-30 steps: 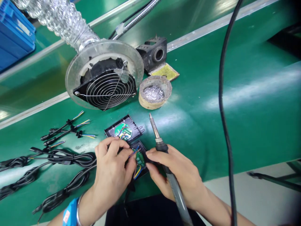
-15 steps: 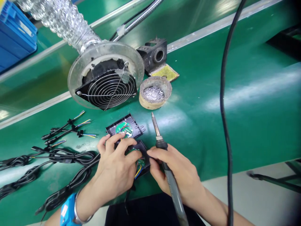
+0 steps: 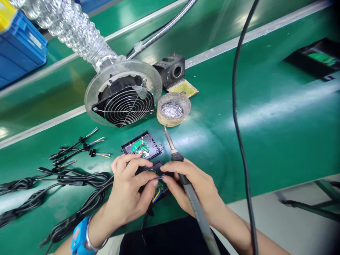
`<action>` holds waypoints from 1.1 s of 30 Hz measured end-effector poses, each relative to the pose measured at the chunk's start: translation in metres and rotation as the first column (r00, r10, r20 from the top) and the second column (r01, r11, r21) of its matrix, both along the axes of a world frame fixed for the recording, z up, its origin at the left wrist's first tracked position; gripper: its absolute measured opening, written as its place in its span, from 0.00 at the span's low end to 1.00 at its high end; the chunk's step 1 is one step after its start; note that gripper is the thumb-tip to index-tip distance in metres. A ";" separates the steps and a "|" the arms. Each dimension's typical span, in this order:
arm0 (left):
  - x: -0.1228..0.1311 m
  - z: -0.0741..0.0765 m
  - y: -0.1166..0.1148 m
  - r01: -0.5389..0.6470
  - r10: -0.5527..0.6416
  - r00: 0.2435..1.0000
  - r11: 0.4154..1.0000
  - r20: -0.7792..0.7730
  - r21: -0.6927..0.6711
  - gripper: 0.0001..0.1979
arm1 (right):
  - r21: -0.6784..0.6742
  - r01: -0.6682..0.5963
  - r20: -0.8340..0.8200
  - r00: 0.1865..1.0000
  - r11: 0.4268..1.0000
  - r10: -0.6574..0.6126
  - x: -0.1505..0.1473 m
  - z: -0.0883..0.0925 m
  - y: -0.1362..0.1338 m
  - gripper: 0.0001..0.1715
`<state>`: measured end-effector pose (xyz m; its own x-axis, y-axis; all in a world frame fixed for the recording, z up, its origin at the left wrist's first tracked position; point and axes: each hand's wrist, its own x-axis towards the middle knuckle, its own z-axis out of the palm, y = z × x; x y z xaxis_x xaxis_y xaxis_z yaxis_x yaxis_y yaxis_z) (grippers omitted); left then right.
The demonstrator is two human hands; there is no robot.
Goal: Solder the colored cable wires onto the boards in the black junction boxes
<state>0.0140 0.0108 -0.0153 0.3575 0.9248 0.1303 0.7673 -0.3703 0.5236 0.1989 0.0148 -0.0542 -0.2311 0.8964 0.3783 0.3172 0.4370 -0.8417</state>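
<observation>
My right hand (image 3: 200, 186) is wrapped round a soldering iron (image 3: 195, 202), its metal tip angled up and away. The thumb and forefinger of that hand also meet at a thin blue wire (image 3: 159, 176). From the other side, my left hand (image 3: 130, 186) pinches this wire between thumb and forefinger. Beneath the fingers lies a black plastic case (image 3: 166, 193), largely covered, with yellow and blue wires (image 3: 157, 195) at its near side. A second open black case (image 3: 154, 146) with a green circuit board (image 3: 138, 144) sits just beyond my left fingertips.
A fume extractor fan (image 3: 129, 106) stands behind the cases. Beside it are a round tub with solder bits (image 3: 172, 110) and an iron stand (image 3: 171, 71) with a yellow sponge (image 3: 186, 88). Black cables (image 3: 85, 177) lie left. A black cord (image 3: 239, 124) hangs at right.
My left thumb and forefinger have closed on the blue wire, and my right fingers have moved left to it. The soldering iron has shifted slightly left. The view has also shifted.
</observation>
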 end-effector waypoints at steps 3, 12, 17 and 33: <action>0.000 -0.001 0.000 -0.027 0.027 0.999 1.000 0.034 0.008 0.07 | 0.024 -0.083 -0.040 0.996 0.996 0.083 0.002 0.001 0.002 0.15; 0.005 -0.007 0.003 -0.093 0.093 0.996 0.994 0.011 0.052 0.07 | 0.026 -0.210 0.147 0.968 0.977 0.204 0.007 -0.005 0.001 0.16; 0.006 -0.011 0.002 -0.107 0.105 0.994 0.990 0.019 0.089 0.06 | 0.068 -0.011 0.111 0.994 0.998 0.003 0.042 0.020 -0.010 0.25; 0.007 -0.010 0.002 -0.102 0.100 0.995 0.988 0.017 0.116 0.06 | -0.047 -0.171 0.005 0.985 0.984 0.171 0.039 0.022 -0.011 0.17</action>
<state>0.0213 0.0127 -0.0258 0.2609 0.9343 0.2430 0.7984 -0.3503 0.4896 0.2383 0.0033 -0.0320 -0.3858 0.8596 0.3349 0.2486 0.4465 -0.8596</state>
